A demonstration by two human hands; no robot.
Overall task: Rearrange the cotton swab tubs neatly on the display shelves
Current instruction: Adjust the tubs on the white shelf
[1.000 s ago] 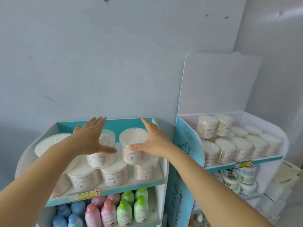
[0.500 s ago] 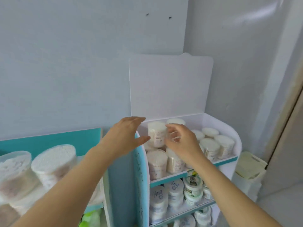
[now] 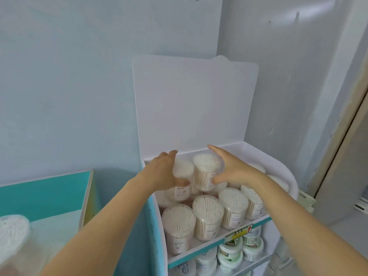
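Note:
Clear cotton swab tubs fill the top shelf [image 3: 245, 228] of the white and teal display stand. Front row tubs [image 3: 208, 214] stand upright side by side. A raised tub [image 3: 206, 172] sits on the back row. My left hand [image 3: 165, 172] is spread just left of it, covering part of another back tub [image 3: 184, 170], thumb low in front. My right hand [image 3: 233, 168] is cupped at the raised tub's right side, thumb touching its front. Neither hand has lifted anything.
A tall white header board [image 3: 195, 106] rises behind the shelf. Flat round tubs [image 3: 231, 251] fill the shelf below. A second teal stand [image 3: 43, 196] with a blurred tub [image 3: 12, 234] stands to the left. A wall corner and a door frame [image 3: 338, 140] lie right.
My view and both hands swung right, from the left teal stand to the white stand's top shelf. Both hands now flank the raised back tub.

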